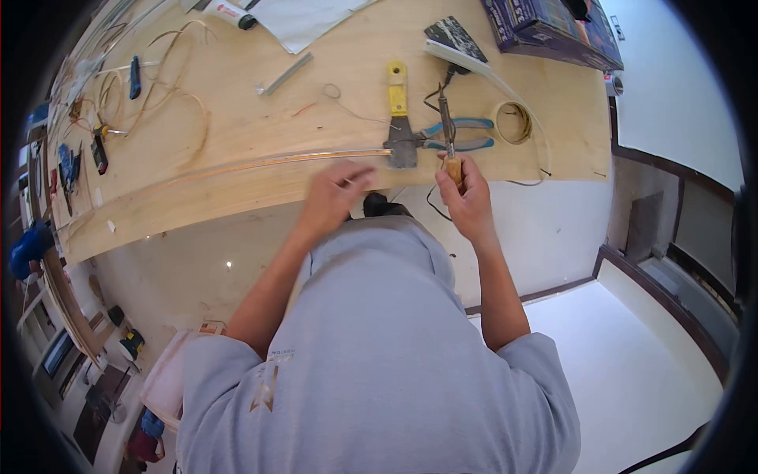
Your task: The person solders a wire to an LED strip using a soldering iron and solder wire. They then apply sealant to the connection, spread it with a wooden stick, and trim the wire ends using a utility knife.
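Observation:
My right hand (467,197) is closed round the wooden handle (454,170) of a soldering iron (447,118), whose metal end points away from me over the table. Slightly blurred, my left hand (338,196) hovers at the table's front edge with its fingers pinched; a thin pale bit shows at the fingertips, too small to name. Just beyond it runs a long, thin copper-coloured strip (300,157). The strip's right end meets the blade of a yellow-handled scraper (397,99). Pliers with blue handles (467,126) lie between the scraper and the soldering iron.
A roll of tape (513,123) and a purple box (545,35) are on the right of the wooden table (253,118). Leftward lie a blue cutter (135,77), coiled wire (207,118), screwdrivers and a short grey channel (289,75). A white cable (505,87) curves down past the tape.

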`<state>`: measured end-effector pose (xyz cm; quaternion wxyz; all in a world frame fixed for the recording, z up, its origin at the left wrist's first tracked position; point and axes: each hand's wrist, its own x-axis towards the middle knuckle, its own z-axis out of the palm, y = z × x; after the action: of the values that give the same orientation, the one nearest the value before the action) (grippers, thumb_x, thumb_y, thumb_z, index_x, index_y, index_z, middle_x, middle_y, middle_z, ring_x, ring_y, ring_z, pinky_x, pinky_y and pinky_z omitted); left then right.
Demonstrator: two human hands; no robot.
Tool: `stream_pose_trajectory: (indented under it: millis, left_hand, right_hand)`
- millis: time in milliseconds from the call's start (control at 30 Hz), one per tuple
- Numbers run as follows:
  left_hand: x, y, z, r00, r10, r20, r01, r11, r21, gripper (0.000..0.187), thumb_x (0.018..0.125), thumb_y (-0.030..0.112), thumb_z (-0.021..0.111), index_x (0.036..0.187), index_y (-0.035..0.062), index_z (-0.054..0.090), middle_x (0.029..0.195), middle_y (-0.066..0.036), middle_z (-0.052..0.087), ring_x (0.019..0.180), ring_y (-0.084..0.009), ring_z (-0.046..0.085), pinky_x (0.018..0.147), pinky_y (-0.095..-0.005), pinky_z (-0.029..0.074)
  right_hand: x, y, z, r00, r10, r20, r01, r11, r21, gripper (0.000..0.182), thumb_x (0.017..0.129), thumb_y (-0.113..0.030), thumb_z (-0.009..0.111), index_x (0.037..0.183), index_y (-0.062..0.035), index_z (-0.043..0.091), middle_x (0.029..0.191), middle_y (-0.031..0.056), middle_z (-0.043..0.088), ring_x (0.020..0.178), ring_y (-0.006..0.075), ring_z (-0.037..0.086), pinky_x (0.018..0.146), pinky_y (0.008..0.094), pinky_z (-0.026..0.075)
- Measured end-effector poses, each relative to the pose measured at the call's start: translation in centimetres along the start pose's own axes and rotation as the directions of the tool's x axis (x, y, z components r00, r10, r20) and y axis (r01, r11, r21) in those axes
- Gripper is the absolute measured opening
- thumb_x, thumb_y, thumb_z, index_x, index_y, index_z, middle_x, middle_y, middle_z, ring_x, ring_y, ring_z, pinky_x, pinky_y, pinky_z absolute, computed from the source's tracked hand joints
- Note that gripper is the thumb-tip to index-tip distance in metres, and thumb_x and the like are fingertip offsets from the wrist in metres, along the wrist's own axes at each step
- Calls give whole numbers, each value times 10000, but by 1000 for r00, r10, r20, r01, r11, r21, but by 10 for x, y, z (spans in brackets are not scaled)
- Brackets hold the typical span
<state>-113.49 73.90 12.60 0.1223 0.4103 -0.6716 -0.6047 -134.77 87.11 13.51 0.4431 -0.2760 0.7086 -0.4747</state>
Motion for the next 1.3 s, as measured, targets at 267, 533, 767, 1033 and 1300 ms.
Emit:
stream_pose_trajectory:
  millis: [267, 533, 767, 1033, 1300]
  left_hand:
    - [-20, 1, 42, 979, -144, 145, 201, 809, -552, 372, 1025, 279, 553, 1238, -23, 597, 1017, -25, 671, 945, -83, 584, 839, -260, 488]
    - [-36, 6, 24, 976, -217, -21, 160, 778, -607, 311, 991, 278, 611, 1065, -18, 668, 912, -25, 688, 807, -77, 591, 748, -251, 494]
    - [-40, 4, 15, 997, -69, -18, 52, 882, -469, 308, 922, 265, 679, 1077, -1, 683, 920, -57, 703, 868, -113, 615, 800, -275, 501]
    - [-91, -84, -48, 826, -68, -559, 111, 993, 44, 314, 907, 230, 664, 1133, 12, 676, 949, -149, 713, 831, -184, 675, 751, -319, 533]
    - [-139, -165, -248, 252, -211, -944, 299, 945, -131, 249, 924, 245, 653, 1001, 19, 723, 694, -56, 662, 621, -103, 580, 601, -285, 486]
  right_hand:
    - [-16, -6, 61, 890, -387, 241, 449, 836, -315, 613, 853, -24, 618, 1433, -7, 418, 1135, 205, 523, 1021, 390, 553, 864, 417, 477]
    - [-22, -18, 71, 896, -269, 353, 344, 924, -168, 628, 884, -81, 661, 1447, -6, 396, 1282, 225, 573, 1131, 357, 606, 938, 380, 493]
    - [-20, -2, 76, 921, -193, 338, 248, 960, -129, 520, 923, -61, 603, 1399, 52, 428, 1201, 227, 622, 1068, 300, 635, 912, 359, 493]
    - [29, -62, 92, 850, -364, 382, 492, 808, -324, 375, 962, -65, 546, 1319, 45, 514, 1185, 223, 628, 1078, 344, 612, 933, 371, 462]
    - [34, -63, 121, 929, -271, 253, 359, 827, -432, 317, 964, -75, 577, 1263, 26, 540, 912, 69, 593, 680, 115, 519, 613, 268, 449]
